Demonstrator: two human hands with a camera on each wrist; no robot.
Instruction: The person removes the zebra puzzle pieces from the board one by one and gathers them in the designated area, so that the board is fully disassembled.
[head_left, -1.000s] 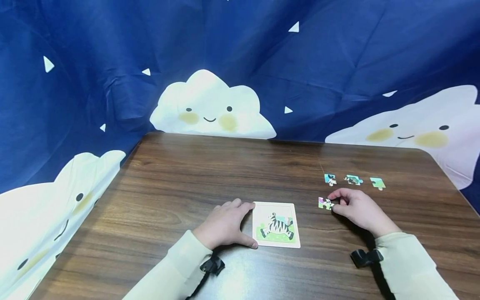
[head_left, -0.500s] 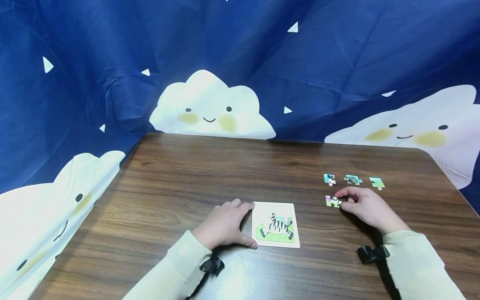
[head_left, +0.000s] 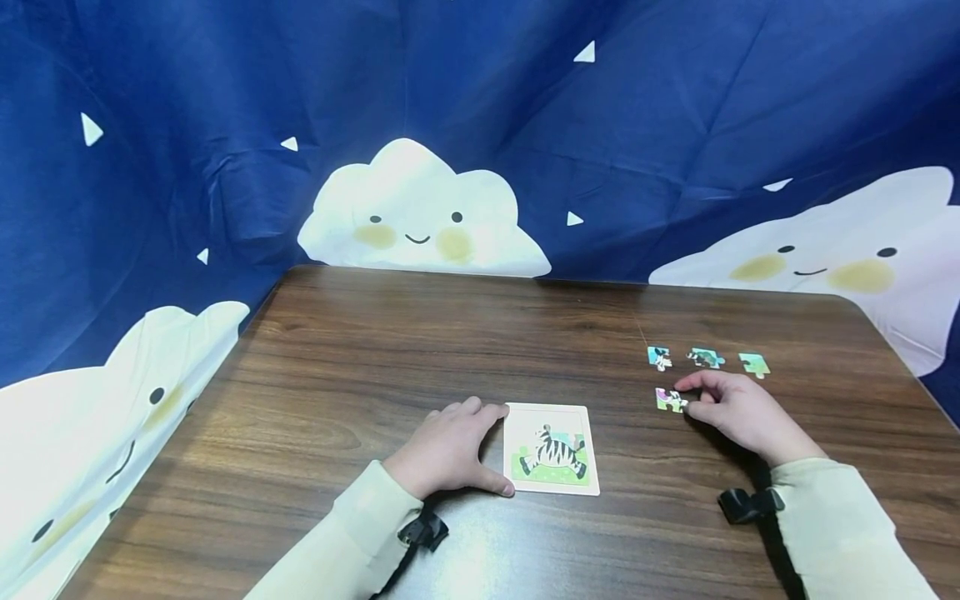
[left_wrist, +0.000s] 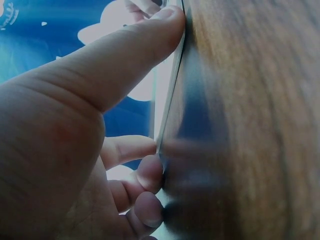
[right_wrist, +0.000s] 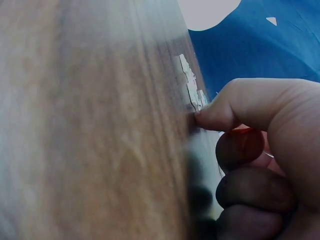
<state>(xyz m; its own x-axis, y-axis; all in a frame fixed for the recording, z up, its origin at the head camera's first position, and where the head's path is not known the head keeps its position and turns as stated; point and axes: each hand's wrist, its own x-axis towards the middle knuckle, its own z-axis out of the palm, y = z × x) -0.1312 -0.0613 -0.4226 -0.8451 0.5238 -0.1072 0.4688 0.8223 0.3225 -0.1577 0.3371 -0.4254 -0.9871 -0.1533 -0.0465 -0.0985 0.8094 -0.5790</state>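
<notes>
A square puzzle board (head_left: 552, 410) with a zebra picture lies on the table. My left hand (head_left: 453, 447) holds it by the left side, the thumb at the near left corner and the index finger at the far left one. In the left wrist view the thumb (left_wrist: 145, 45) rests on the board's edge. To the right, my right hand (head_left: 742, 415) pinches a pink, green and white jigsaw piece (head_left: 670, 400) by its right end, between thumb and index finger. In the right wrist view this piece (right_wrist: 187, 80) lies low against the tabletop.
Behind my right hand lie three more jigsaw pieces in a row: a blue and white piece (head_left: 660, 358), a darker patterned piece (head_left: 706, 358) and a green piece (head_left: 754, 364). The wooden table (head_left: 360, 350) ends at a blue curtain (head_left: 487, 92) with clouds.
My right hand has moved right and slightly away from me, carrying the jigsaw piece along. My left hand and the puzzle board have stayed put.
</notes>
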